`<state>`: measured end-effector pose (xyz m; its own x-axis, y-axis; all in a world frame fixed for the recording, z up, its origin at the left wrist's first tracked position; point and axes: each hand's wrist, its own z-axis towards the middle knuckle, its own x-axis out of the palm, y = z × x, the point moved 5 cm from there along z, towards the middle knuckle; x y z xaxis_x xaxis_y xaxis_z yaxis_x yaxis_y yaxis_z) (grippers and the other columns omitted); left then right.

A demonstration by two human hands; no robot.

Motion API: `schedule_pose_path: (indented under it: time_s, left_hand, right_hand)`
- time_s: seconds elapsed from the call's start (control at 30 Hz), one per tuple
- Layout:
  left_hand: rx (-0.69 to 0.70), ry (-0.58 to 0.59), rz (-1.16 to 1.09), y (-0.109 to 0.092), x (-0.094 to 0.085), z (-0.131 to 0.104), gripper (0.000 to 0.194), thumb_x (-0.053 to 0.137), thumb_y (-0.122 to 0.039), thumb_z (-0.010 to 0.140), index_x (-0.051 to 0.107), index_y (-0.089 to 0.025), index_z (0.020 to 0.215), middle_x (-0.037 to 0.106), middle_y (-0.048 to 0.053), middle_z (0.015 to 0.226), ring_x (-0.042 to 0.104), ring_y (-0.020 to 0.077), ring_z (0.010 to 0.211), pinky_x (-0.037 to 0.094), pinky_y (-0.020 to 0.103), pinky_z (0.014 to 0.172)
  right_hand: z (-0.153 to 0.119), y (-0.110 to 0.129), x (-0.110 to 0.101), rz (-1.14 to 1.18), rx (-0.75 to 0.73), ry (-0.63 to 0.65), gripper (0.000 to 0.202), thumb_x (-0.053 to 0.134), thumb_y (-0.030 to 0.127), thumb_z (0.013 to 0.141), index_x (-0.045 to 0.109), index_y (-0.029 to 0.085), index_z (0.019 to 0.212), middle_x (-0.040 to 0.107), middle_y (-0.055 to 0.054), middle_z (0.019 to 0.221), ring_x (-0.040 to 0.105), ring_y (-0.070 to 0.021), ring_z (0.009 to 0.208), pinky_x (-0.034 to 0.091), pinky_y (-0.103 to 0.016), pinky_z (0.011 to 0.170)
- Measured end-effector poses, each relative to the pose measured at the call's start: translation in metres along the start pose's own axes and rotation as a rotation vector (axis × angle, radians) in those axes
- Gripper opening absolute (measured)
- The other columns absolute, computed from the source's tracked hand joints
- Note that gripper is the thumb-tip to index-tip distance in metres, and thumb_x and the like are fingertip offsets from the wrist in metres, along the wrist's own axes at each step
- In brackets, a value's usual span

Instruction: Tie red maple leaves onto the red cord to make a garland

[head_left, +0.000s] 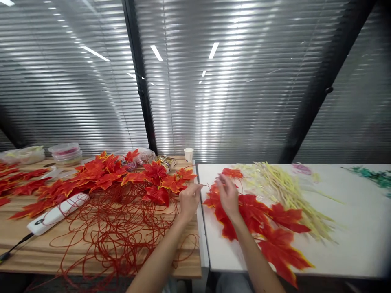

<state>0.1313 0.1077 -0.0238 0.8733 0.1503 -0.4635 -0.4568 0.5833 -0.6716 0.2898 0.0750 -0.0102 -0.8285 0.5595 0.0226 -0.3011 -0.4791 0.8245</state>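
My left hand (190,200) is over the seam between two tables, thumb and fingertips pinched on a thin red cord. A short stretch of that cord crosses toward my right hand (228,196), whose fingers look extended and slightly blurred; I see nothing clearly gripped in them. Beneath and around the right hand lie red artificial maple leaves (252,211) with yellow edges. Left of my left hand, a large tangle of red cord (119,232) spreads over the wooden table. Several more maple leaves (157,195) lie just behind that tangle.
A white power strip (58,213) rests at the left, its black cable leading off. Plastic tubs (65,154) and a paper cup (188,154) stand at the back. Pale yellow strips (284,195) and green sprigs (371,176) lie on the white table (351,232).
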Motion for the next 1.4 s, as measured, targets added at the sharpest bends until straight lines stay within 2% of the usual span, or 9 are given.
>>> schedule_pose_path:
  time_s: [0.1,0.27,0.47,0.63,0.77,0.93,1.03,1.2,1.4]
  left_hand:
    - [0.017,-0.015,-0.034,-0.001,-0.001,0.001,0.024,0.043,-0.024,0.083,0.066,-0.022,0.09,0.068,0.005,0.091,0.06,0.0166,0.085,0.044,0.028,0.078]
    - [0.01,-0.095,-0.064,-0.001,-0.007,0.004,0.022,0.046,-0.026,0.082,0.066,-0.02,0.088,0.068,0.005,0.088,0.061,0.0161,0.083,0.045,0.027,0.078]
    - [0.022,-0.087,-0.085,-0.001,-0.009,0.005,0.022,0.046,-0.027,0.083,0.066,-0.02,0.088,0.068,0.005,0.088,0.06,0.0161,0.083,0.044,0.027,0.078]
    - [0.031,0.008,-0.022,-0.002,-0.003,0.003,0.026,0.045,-0.034,0.083,0.065,-0.02,0.091,0.068,0.006,0.088,0.061,0.0165,0.08,0.043,0.026,0.075]
    - [-0.003,0.082,0.102,-0.001,-0.002,0.003,0.035,0.04,-0.037,0.085,0.057,-0.021,0.111,0.066,0.007,0.093,0.06,0.0178,0.077,0.042,0.028,0.073]
    - [-0.094,-0.176,0.193,0.024,-0.027,0.015,0.03,0.038,-0.03,0.085,0.056,-0.016,0.105,0.061,0.01,0.101,0.055,0.0207,0.095,0.039,0.033,0.085]
    - [-0.162,-0.225,0.333,0.046,-0.036,0.02,0.024,0.041,-0.02,0.08,0.057,-0.014,0.097,0.059,0.011,0.101,0.051,0.0217,0.099,0.037,0.036,0.09]
    - [-0.216,-0.101,0.511,0.069,-0.035,0.022,0.024,0.044,-0.014,0.075,0.053,-0.012,0.097,0.056,0.012,0.103,0.049,0.0219,0.102,0.035,0.036,0.092]
    - [-0.31,0.091,0.615,0.08,-0.03,0.019,0.02,0.041,-0.016,0.079,0.053,-0.013,0.094,0.058,0.013,0.1,0.052,0.0223,0.096,0.039,0.033,0.083]
  right_hand:
    - [-0.01,-0.017,0.03,0.149,0.168,0.238,0.034,0.053,0.046,0.076,0.066,0.018,0.092,0.067,-0.008,0.086,0.06,-0.0203,0.083,0.046,-0.037,0.079]
    - [-0.016,-0.033,0.034,0.301,0.303,0.333,0.033,0.061,0.046,0.07,0.067,0.015,0.082,0.065,-0.004,0.071,0.059,-0.0164,0.068,0.049,-0.032,0.068]
    - [-0.016,-0.041,0.032,0.439,0.396,0.281,0.031,0.068,0.041,0.064,0.066,0.014,0.077,0.06,-0.001,0.062,0.053,-0.0115,0.057,0.045,-0.024,0.057]
    - [-0.016,-0.049,0.037,0.524,0.452,0.27,0.03,0.068,0.041,0.065,0.064,0.013,0.076,0.055,0.002,0.059,0.043,-0.0068,0.048,0.034,-0.019,0.045]
    - [-0.014,-0.053,0.032,0.571,0.486,0.18,0.031,0.07,0.04,0.062,0.063,0.013,0.075,0.052,0.004,0.056,0.039,-0.0056,0.045,0.03,-0.018,0.042]
    - [-0.008,-0.06,0.021,0.641,0.491,0.062,0.027,0.072,0.037,0.06,0.061,0.015,0.072,0.05,0.005,0.056,0.039,-0.0053,0.046,0.031,-0.018,0.043]
    - [-0.003,-0.066,0.013,0.698,0.494,-0.023,0.026,0.073,0.036,0.059,0.06,0.017,0.071,0.051,0.005,0.059,0.039,-0.0053,0.046,0.033,-0.019,0.043]
    - [0.006,-0.067,-0.002,0.836,0.464,-0.139,0.025,0.075,0.031,0.057,0.058,0.019,0.071,0.051,0.006,0.062,0.04,-0.0038,0.047,0.035,-0.017,0.043]
    - [0.02,-0.072,-0.034,0.94,0.405,-0.329,0.026,0.074,0.028,0.058,0.054,0.019,0.071,0.048,0.007,0.062,0.039,-0.0021,0.046,0.035,-0.014,0.042]
